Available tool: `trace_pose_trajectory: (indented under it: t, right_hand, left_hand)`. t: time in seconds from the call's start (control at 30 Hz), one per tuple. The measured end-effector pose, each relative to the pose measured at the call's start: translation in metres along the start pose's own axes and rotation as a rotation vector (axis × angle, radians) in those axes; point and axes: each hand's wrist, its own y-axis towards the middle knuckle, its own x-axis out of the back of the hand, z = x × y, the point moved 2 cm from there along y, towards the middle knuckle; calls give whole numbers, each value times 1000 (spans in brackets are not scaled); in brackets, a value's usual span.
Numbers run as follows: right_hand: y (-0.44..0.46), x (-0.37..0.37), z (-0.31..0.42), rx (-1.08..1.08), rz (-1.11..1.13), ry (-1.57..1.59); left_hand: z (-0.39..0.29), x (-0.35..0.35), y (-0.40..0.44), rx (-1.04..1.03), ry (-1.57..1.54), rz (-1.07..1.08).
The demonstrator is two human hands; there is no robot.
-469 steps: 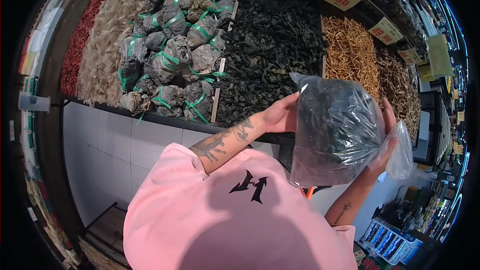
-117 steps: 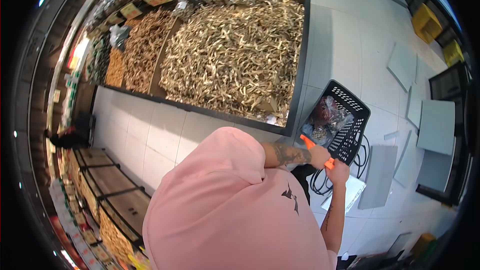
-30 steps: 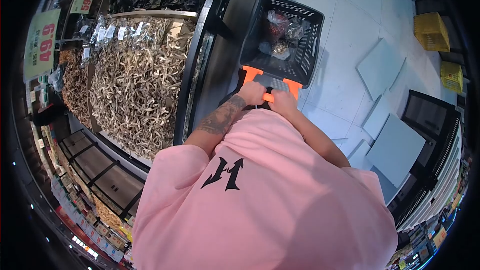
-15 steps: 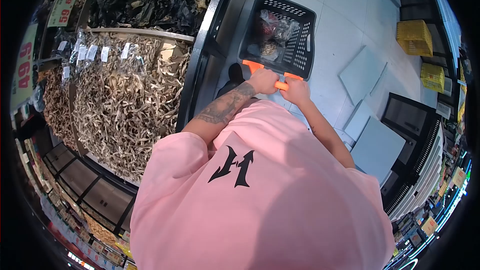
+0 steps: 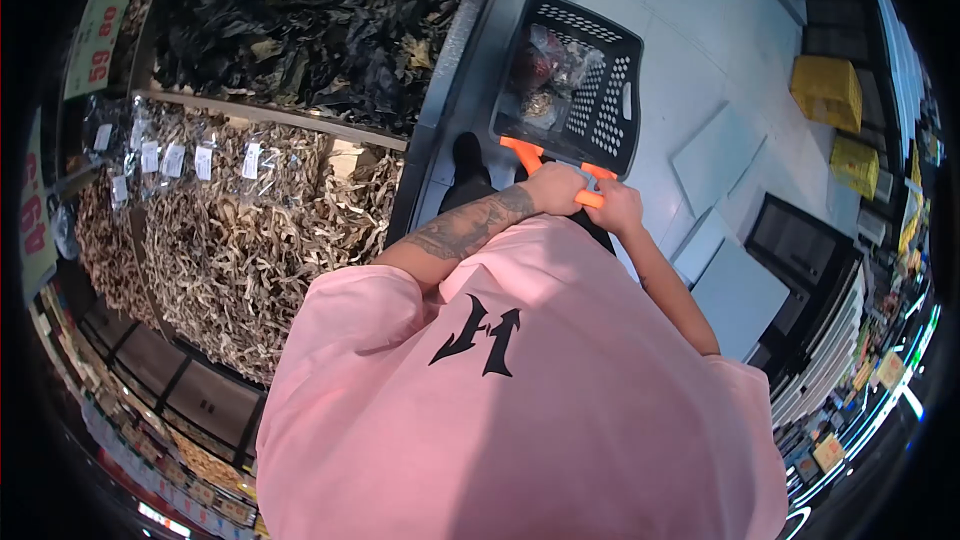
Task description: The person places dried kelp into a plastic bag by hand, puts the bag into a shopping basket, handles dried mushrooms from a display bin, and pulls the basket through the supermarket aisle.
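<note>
The basket is placed on the floor, just ahead of the left hand and right hand. Its orange handle is gripped by both, the fingers curled around it and the grip partly hidden. Bags are held inside, toward the basket's left edge.

Compared with the frame from about four seconds ago, the basket is now seen nearer the middle of the view, and more black dried goods are shown.

To the left, the way is bounded by the stand's edge, with a foot seen between it and the basket. On the right, flat panels are laid on the floor, with yellow crates beyond.
</note>
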Motion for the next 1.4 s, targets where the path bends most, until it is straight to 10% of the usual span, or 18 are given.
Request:
trace_pose_trajectory:
  t: [1.0, 1.4]
  right_hand:
    - [194, 86, -66, 247, 146, 14]
    - [212, 94, -42, 238, 131, -58]
  left_hand:
    - [33, 91, 109, 464, 247, -468]
    - [-12, 168, -82, 481, 143, -1336]
